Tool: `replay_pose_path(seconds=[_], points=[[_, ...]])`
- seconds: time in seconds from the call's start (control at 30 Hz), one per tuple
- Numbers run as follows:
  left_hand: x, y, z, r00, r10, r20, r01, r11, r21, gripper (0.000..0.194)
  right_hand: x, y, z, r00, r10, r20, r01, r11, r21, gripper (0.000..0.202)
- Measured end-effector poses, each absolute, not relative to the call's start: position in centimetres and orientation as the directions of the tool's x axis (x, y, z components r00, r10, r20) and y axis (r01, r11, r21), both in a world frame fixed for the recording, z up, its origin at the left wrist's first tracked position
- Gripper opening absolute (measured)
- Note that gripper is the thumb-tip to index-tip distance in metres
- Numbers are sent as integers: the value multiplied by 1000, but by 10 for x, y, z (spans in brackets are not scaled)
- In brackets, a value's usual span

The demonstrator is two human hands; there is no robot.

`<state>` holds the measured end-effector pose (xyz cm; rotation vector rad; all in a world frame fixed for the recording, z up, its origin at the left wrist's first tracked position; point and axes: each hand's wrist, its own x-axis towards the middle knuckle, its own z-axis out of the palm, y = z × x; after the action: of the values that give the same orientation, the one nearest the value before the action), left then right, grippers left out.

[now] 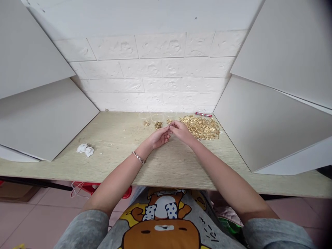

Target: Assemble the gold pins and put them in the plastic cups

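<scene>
Left hand: the left hand (pixel 159 137) is held above the table (pixel 116 138) at the frame's centre, palm turned inward, lower fingers curled, thumb and forefinger brought towards the other hand's tips.
Right hand: the right hand (pixel 181 132) is bent inward from the right, its thumb and fingertips gathered; whether anything is pinched in either hand cannot be told.
Gold sticks: a loose heap of gold sticks (pixel 204 127) is spread right of centre, just beyond the right hand.
Clear cups: small gold pieces (pixel 158 125) are seen in clear cups (pixel 157 118) behind the hands, near the wall.
Step in hand: fine fingertip work, as judged from the meeting fingers.
Next move: steady, light fingertips are judged to be called for, with the cups left unknocked.
Tissue: a crumpled white tissue (pixel 85 149) is left well apart, at centre left.
</scene>
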<state>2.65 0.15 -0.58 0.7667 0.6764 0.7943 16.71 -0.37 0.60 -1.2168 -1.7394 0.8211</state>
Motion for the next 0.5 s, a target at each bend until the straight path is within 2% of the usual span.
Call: replay_pose_path(seconds=[0.13, 0.3, 0.4, 0.5], points=[[25, 1, -5, 539, 804, -253, -365, 493, 790, 16, 168, -9, 9, -238, 921, 309, 432, 386, -815, 13], [25, 1, -4, 497, 826, -266, -362, 476, 802, 13, 165, -14, 16, -247, 907, 342, 564, 422, -710, 20], [25, 3, -3, 475, 830, -293, -334, 478, 813, 12, 180, -24, 44, -236, 864, 444, 585, 491, -645, 35], [25, 3, -3, 463, 827, -319, -313, 489, 814, 11, 213, -45, 87, -90, 789, 608, 549, 548, -631, 43]])
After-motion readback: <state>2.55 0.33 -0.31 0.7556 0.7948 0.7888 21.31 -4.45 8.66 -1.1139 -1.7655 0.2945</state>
